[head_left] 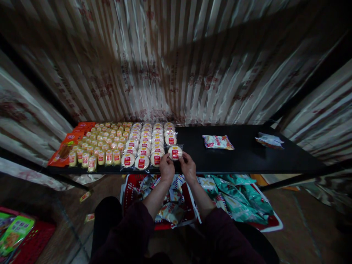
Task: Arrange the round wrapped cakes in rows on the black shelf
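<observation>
Between my two hands is a round, pale packaged cake (175,152) with a red label, in a clear wrapper, at the front end of the fourth row on the black shelf (192,161). My left hand (167,169) pinches its left edge. On its right edge, the fingers of my right hand (188,167) are closed. More wrapped round cakes (142,161) lie overlapping in rows just to the left. Beyond them stand several rows of small yellow wrapped snacks (101,157). Orange packets (66,148) lie at the far left end.
Two snack packets, a striped one (218,142) and a white one (269,140), lie on the shelf's right half. Beneath are red baskets (129,190) of packets, some green (233,198). Another red basket (41,234) sits lower left. Small wrapped snacks (89,217) lie on the floor.
</observation>
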`<act>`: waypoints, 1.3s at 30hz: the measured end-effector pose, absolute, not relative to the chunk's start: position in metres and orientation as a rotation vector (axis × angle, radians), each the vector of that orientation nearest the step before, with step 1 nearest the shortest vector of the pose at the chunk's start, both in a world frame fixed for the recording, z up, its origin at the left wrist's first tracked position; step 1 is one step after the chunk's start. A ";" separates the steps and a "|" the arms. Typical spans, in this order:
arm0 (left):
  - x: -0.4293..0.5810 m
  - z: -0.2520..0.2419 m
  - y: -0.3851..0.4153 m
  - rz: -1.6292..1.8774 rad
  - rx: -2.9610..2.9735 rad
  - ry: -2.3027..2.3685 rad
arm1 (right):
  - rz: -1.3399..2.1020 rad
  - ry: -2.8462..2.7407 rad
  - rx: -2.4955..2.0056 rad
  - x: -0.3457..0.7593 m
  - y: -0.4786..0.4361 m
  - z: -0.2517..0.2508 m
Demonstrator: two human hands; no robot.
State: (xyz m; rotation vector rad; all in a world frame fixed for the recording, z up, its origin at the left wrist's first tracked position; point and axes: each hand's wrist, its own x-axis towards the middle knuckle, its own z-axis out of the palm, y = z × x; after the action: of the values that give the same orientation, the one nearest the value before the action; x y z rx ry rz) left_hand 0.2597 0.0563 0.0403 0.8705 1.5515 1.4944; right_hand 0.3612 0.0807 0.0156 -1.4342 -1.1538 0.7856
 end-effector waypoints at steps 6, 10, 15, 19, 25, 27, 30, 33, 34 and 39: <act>0.263 0.047 0.064 1.444 1.029 1.655 | 0.720 -1.202 -1.500 0.363 0.091 0.018; 0.265 0.053 0.070 1.418 1.151 1.706 | 0.739 -1.214 -1.485 0.363 0.100 0.019; 0.270 0.059 0.077 1.434 1.159 1.701 | 0.770 -1.210 -1.453 0.362 0.112 0.015; 0.272 0.058 0.084 1.419 1.141 1.723 | 0.747 -1.233 -1.457 0.361 0.121 0.014; 0.278 0.056 0.094 1.345 1.187 1.767 | 0.687 -1.268 -1.534 0.361 0.134 0.015; 0.280 0.056 0.096 1.346 1.157 1.762 | 0.671 -1.292 -1.538 0.361 0.138 0.015; 0.284 0.056 0.099 1.351 1.118 1.756 | 0.635 -1.329 -1.540 0.362 0.143 0.013; 0.285 0.054 0.102 1.323 1.124 1.778 | 0.607 -1.363 -1.554 0.362 0.146 0.011; 0.286 0.054 0.103 1.314 1.124 1.787 | 0.606 -1.375 -1.554 0.362 0.147 0.010; 0.286 0.052 0.106 1.299 1.110 1.816 | 0.556 -1.443 -1.569 0.361 0.149 0.006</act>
State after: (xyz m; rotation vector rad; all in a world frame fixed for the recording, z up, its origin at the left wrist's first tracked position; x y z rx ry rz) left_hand 0.2864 0.1058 0.0516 1.1097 1.8163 1.2992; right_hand 0.3610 0.1487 0.0059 -1.5691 -1.4430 0.5555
